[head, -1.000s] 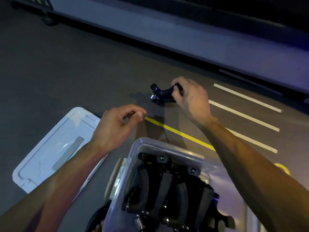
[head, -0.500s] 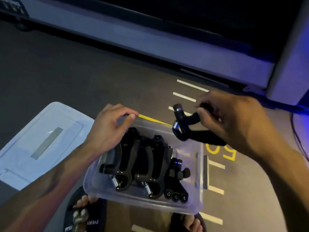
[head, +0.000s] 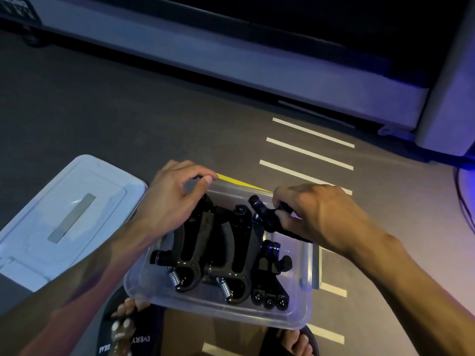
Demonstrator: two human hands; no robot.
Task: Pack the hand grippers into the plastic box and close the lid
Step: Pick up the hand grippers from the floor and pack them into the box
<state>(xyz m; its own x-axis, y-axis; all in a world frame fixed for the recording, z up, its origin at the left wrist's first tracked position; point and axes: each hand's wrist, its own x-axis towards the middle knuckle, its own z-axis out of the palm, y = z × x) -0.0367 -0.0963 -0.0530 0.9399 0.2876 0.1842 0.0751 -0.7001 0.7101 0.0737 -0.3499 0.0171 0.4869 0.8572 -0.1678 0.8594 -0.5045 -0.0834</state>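
Note:
A clear plastic box (head: 295, 314) sits on the floor in front of my feet, holding several black hand grippers (head: 213, 250) with steel springs. My right hand (head: 316, 217) is shut on another black hand gripper (head: 267, 214) and holds it over the box's far right corner, just above the packed ones. My left hand (head: 169, 199) hovers over the box's far left corner with fingers curled and thumb and forefinger close together; nothing shows in it. The box's translucent lid (head: 64, 214) lies flat on the floor to the left.
The dark floor carries white stripes (head: 308, 152) and a yellow line (head: 236, 181) beyond the box. A pale low ledge (head: 231, 60) runs along the far side. My feet in black sandals (head: 123, 332) stand below the box. A dark cable (head: 462, 201) lies at right.
My right hand lifted the hand gripper off the floor and brought it down to the box's far right corner. The view shifted down over the box; my left hand stayed at its far left rim.

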